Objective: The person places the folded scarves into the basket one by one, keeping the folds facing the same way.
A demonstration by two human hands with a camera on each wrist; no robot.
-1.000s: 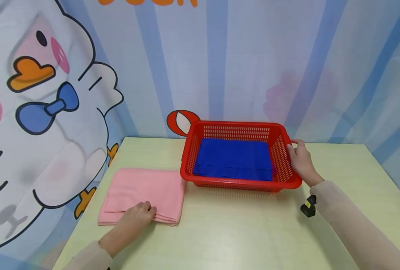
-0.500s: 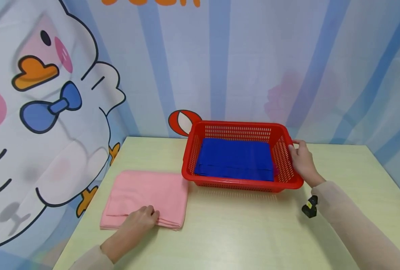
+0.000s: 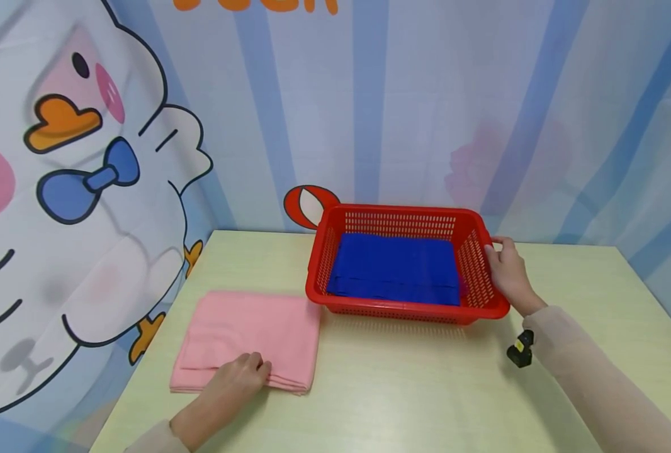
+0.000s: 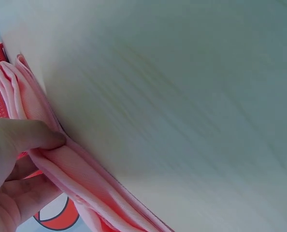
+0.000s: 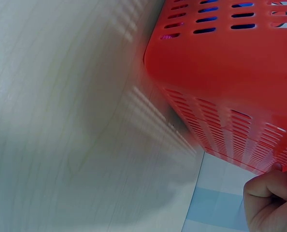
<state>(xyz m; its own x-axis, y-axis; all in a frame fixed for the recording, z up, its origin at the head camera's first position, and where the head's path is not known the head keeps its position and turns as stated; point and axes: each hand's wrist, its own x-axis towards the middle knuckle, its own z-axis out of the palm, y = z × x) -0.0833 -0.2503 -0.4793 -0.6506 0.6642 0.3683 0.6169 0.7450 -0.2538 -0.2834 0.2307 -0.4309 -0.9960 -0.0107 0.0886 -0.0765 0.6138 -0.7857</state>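
Observation:
A folded pink cloth point(image 3: 256, 327) lies flat at the left of the table, its right back corner close to the red basket. My left hand point(image 3: 230, 385) pinches the cloth's near edge; in the left wrist view, the thumb point(image 4: 42, 135) presses on the near side of the folded layers and the other fingers go behind them. Inside the red plastic basket point(image 3: 409, 309) rests a folded blue cloth point(image 3: 394, 261), with a bit of magenta showing at its right. My right hand point(image 3: 508, 270) grips the basket's right rim.
Both things are on a pale wood-grain table point(image 3: 392, 390). Behind it hangs a backdrop point(image 3: 415, 113) with blue stripes and a cartoon duck on the left. A small black device point(image 3: 520, 349) is at the right wrist.
My left hand and the pink cloth have shifted slightly toward me, with the cloth still pinched. My right hand keeps its grip on the basket, which stays nearly in place.

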